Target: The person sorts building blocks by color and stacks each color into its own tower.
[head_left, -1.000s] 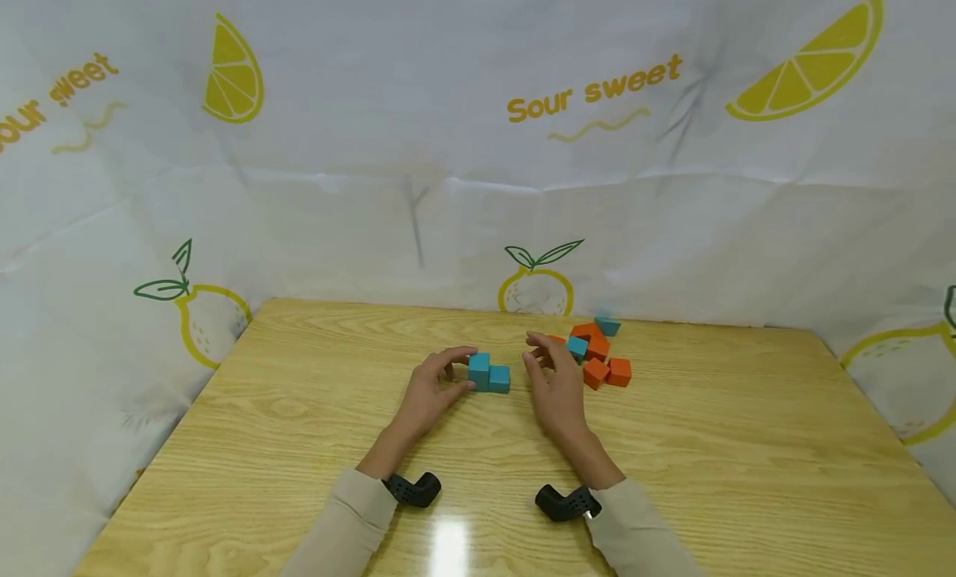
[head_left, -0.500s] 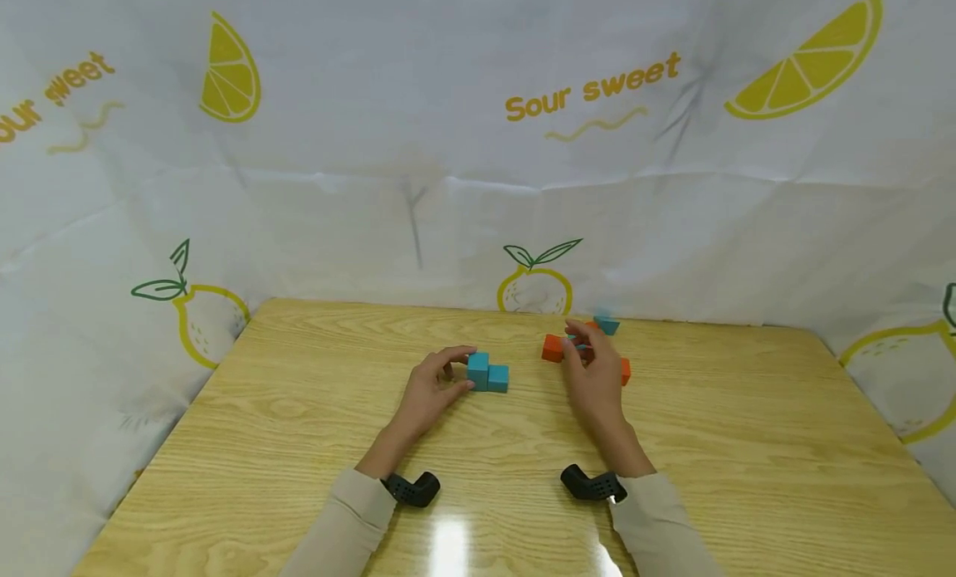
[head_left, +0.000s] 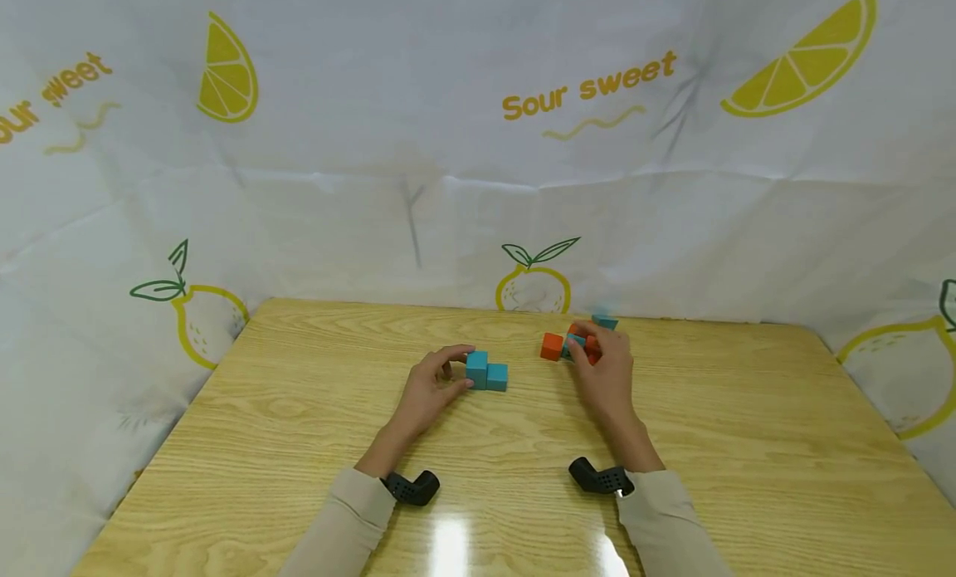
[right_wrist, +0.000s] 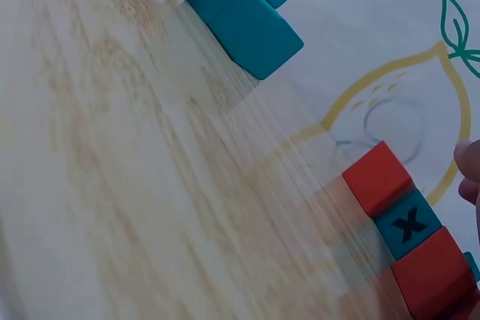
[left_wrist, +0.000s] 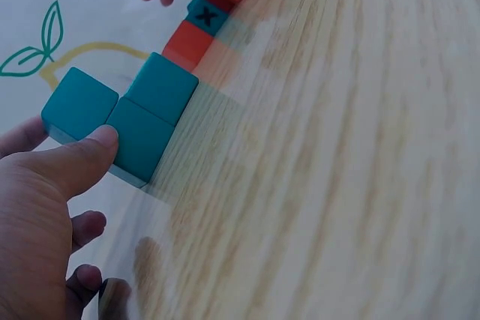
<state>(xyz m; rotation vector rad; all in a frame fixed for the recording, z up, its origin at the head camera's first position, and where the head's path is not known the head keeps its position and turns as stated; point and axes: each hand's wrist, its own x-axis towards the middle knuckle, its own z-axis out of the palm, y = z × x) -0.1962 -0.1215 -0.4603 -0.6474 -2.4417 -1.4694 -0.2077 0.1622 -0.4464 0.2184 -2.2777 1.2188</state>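
Note:
My left hand point(head_left: 429, 388) pinches a small stack of two blue cubes point(head_left: 476, 370) between thumb and fingers. A third blue cube point(head_left: 496, 377) sits on the table against the stack's right side. In the left wrist view the thumb lies by the seam between the upper cube point(left_wrist: 81, 103) and the lower cube point(left_wrist: 141, 142). My right hand point(head_left: 607, 369) hovers with bent, parted fingers over a group of blocks. Nothing shows between those fingers. Below them, a blue cube marked X point(right_wrist: 409, 224) stands between a red cube point(right_wrist: 379, 177) and another red block point(right_wrist: 433, 273).
A blue block point(head_left: 605, 321) lies at the back of the group, near the table's far edge. The wooden table point(head_left: 299, 461) meets a white cloth point(head_left: 358, 228) printed with lemons behind it. Other red blocks are partly hidden by my right hand.
My right hand has moved right, from beside the blue cubes to over the red and blue blocks, uncovering a red cube on their left. The left hand stays on the stack.

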